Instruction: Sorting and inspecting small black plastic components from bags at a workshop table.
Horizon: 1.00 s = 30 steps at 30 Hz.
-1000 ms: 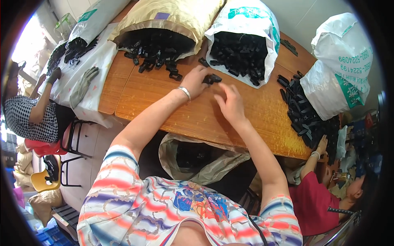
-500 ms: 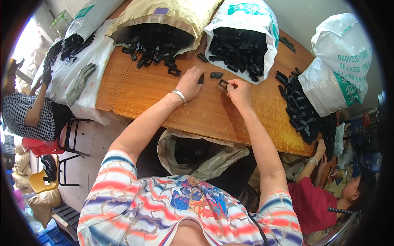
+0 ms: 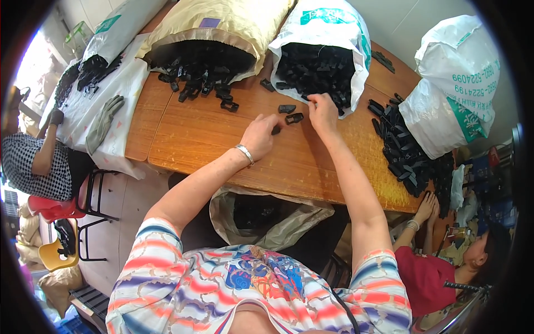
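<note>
My left hand (image 3: 260, 136) is above the wooden table with its fingers closed on a small black plastic piece (image 3: 276, 130), mostly covered by the fingers. Just beyond its fingertips lies a black rectangular plastic buckle frame (image 3: 294, 118), and a solid black plastic piece (image 3: 286, 108) sits behind that. My right hand (image 3: 323, 116) is at the mouth of the white sack (image 3: 360, 75), thumb and fingers pinched at a black plastic piece (image 3: 305, 98) on the edge of the pile. Black pieces (image 3: 317, 67) fill that sack's opening.
A tan sack (image 3: 167, 36) spills black buckles (image 3: 206, 83) at the left. More black parts (image 3: 403, 145) lie right, beside another white sack (image 3: 445, 122). An open bag (image 3: 295, 225) hangs below the table edge (image 3: 267, 186). Co-workers sit left and right; a grey glove (image 3: 105, 123) lies left.
My right hand has let go of the black buckle frame, now on the table, and moved away to the white sack's mouth. My left hand has come slightly nearer to me.
</note>
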Available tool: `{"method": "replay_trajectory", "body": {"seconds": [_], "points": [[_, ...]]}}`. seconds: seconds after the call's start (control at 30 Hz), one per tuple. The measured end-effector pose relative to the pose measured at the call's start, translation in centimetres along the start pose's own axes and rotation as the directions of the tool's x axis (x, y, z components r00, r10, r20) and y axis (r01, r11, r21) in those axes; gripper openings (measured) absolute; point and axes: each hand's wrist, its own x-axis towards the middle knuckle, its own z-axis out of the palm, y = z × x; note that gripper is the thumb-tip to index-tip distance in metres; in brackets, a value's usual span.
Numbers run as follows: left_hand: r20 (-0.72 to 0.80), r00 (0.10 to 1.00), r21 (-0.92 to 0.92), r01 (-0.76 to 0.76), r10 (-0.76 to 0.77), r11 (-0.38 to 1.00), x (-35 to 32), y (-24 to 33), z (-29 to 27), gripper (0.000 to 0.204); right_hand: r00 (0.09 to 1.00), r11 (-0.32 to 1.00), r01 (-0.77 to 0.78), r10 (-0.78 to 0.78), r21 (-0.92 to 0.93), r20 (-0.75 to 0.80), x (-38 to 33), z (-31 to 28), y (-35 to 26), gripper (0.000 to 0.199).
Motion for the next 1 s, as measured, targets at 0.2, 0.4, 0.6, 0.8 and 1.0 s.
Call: {"method": "replay_trajectory", "body": {"seconds": [0.2,0.4,0.6,0.8,1.0], "points": [[0.074,0.989,-0.048,-0.125,0.128,0.991,0.7,0.2,1.1,0.026,0.987,0.962,-0.01,0.053,-0.272,0.149,1.7,0.4,-0.6,0.023],[0.187,0.979,0.056,0.072,-0.082,0.996,1.8,1.3,-0.1,0.019,0.968,0.947,-0.027,0.106,-0.32,0.229,1.9,-0.2,-0.4,0.026],[0.182,0.975,0.159,0.098,-0.127,0.982,1.6,1.6,-0.5,0.02,0.697,0.689,-0.688,0.541,0.228,0.47,-0.2,-2.1,-0.2,0.025],[0.126,0.991,-0.085,0.054,-0.043,0.995,-0.4,0.0,-0.4,0.023,0.815,0.834,-0.518,0.414,0.188,0.406,-4.1,-3.9,-0.8,0.031],[0.136,0.99,-0.045,-0.033,0.039,0.998,-1.3,-0.3,-0.3,0.033,0.953,0.963,0.198,-0.146,-0.183,0.266,-5.1,-4.3,-0.7,0.027]]}}
